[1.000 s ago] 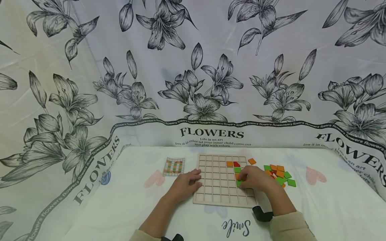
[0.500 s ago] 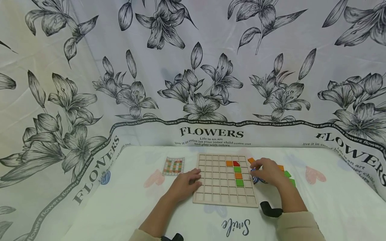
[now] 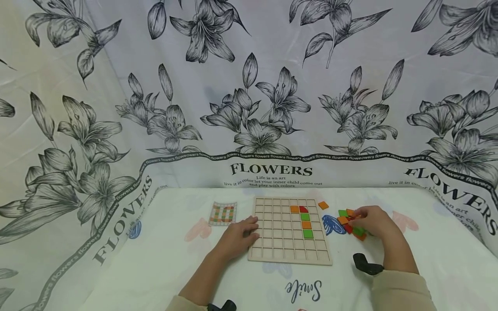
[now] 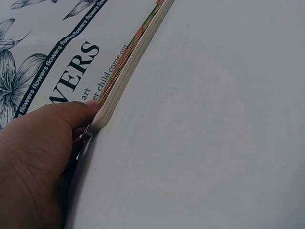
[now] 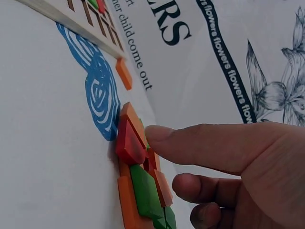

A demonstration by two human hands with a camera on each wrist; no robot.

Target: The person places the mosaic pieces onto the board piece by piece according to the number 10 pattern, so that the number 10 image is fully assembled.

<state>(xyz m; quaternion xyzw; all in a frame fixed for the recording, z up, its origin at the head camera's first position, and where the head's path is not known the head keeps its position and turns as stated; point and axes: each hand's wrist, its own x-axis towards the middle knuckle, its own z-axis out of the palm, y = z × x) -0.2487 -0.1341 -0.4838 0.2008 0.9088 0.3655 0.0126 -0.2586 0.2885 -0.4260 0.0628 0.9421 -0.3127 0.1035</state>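
A wooden grid board (image 3: 272, 236) lies flat on the cloth. My left hand (image 3: 236, 239) rests at its left edge, thumb and fingertips touching the rim. On the board, an orange tile (image 3: 295, 209) and a red one (image 3: 303, 209) sit side by side. Below the red one run a green tile (image 3: 305, 217), an orange one and another green one. To the right, my right hand (image 3: 376, 222) is over a heap of tiles (image 3: 343, 220) and hides part of it. In the right wrist view its thumb is right by a red tile (image 5: 129, 145), with the fingers apart from it.
A small card with a coloured grid pattern (image 3: 223, 214) lies left of the board. One loose orange tile (image 3: 323, 205) is off the board's upper right corner. A flower-printed curtain (image 3: 268, 108) hangs behind the white printed cloth (image 3: 155, 259).
My right hand has left the lower green tile on the board and moved right to the heap, where tiles have shifted. My left hand has stayed at the board's edge.
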